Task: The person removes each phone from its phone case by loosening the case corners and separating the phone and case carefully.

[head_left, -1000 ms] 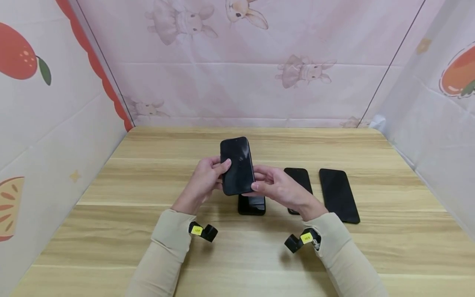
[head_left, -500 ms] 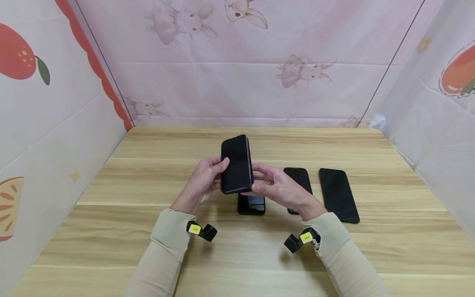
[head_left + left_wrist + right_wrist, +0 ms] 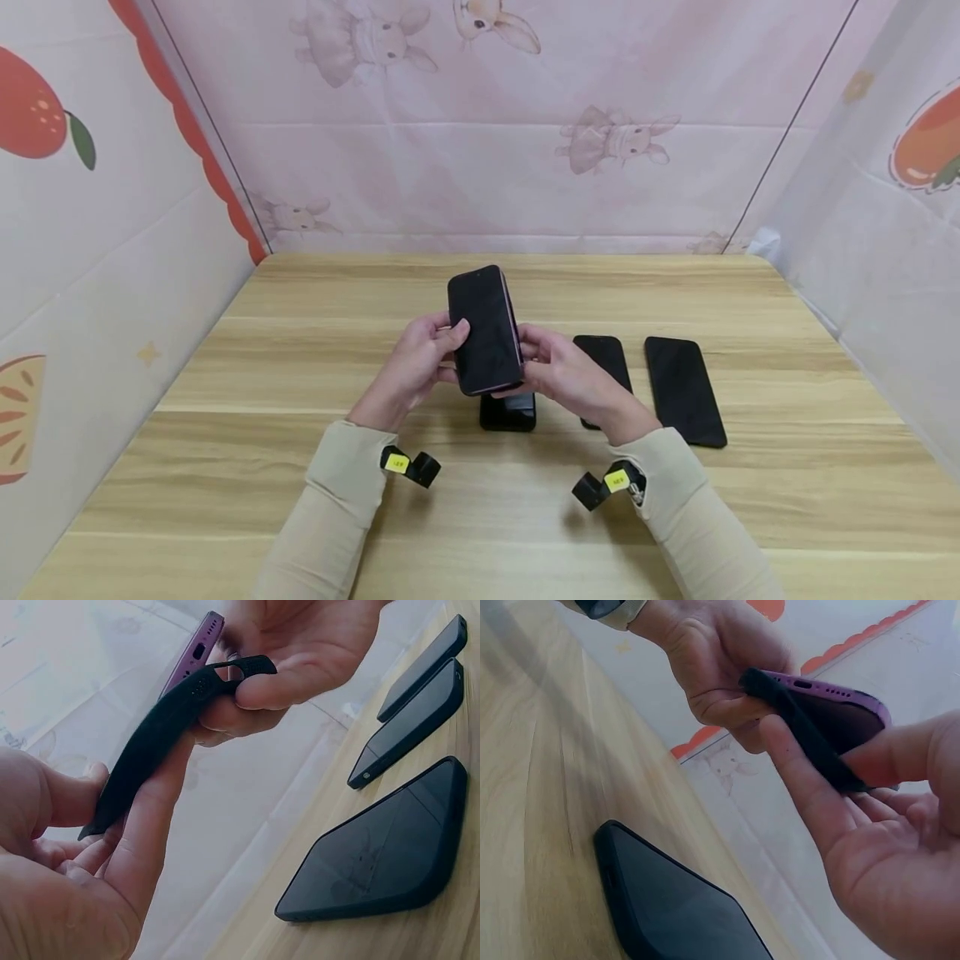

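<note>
A purple-edged phone (image 3: 486, 333) is held raised over the table, screen up and tilted, partly out of its black phone case (image 3: 150, 742). My left hand (image 3: 420, 358) grips its left side, thumb lying on the screen edge and fingers beneath. At the lower right corner my right hand (image 3: 566, 371) pinches the bent-away case. In the right wrist view the right thumb (image 3: 896, 756) sits in the gap between phone and case, with the index finger against the case's outside. The phone's bare purple bottom edge (image 3: 817, 691), with its charging port, shows there.
Directly below the hands lies a black phone (image 3: 508, 415) on the wooden table (image 3: 517, 533). Two more dark phones lie to the right, one phone (image 3: 603, 362) partly behind my right forearm and a larger one (image 3: 686, 392) beyond. Printed cloth walls (image 3: 480, 192) enclose the table.
The case's right side has come further away from the phone, and more of the purple edge shows. The right thumb has slipped from the phone's corner into the gap.
</note>
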The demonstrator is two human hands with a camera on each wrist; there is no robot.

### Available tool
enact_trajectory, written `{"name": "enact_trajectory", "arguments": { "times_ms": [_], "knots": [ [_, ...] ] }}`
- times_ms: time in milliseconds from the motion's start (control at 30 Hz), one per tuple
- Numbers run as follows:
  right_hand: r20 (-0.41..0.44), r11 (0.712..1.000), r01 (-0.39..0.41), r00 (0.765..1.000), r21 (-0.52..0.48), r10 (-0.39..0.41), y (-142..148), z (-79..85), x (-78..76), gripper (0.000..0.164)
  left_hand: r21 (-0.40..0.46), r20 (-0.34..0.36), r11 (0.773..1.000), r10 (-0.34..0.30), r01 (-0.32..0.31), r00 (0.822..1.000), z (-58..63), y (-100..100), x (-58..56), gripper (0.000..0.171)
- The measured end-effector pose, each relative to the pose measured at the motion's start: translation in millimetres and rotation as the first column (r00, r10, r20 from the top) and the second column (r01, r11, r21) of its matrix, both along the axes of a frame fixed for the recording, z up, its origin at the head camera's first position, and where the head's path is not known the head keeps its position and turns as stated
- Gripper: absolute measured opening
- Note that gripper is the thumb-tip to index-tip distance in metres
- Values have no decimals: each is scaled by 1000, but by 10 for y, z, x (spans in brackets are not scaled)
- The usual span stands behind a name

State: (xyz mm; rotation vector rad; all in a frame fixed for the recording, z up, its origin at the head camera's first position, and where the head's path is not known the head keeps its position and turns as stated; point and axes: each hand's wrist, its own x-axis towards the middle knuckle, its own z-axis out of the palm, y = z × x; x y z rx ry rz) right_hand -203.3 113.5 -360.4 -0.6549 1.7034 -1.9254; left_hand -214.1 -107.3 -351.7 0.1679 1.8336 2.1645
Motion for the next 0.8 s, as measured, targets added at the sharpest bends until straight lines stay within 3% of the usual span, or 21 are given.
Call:
{"name": "enact_trajectory", "arguments": {
  "times_ms": [167, 333, 600, 800],
  "knots": [
    [-47, 999, 19, 999, 47, -16, -32, -4, -7, 48, -53, -8, 998, 19, -19, 1000, -4, -7, -5, 38],
    [-66, 995, 58, 996, 81, -52, -60, -8, -3, 51, -168, -23, 984, 57, -60, 998, -5, 3, -7, 40],
    [-109, 986, 155, 983, 56, -148, -94, 5, 13, 68, -262, -48, 961, 74, -84, 996, -4, -5, -25, 41],
    [-187, 974, 215, 962, 74, -199, -121, 1, 8, 39, -280, -68, 955, 86, -102, 994, -4, 5, -23, 40]
  ]
}}
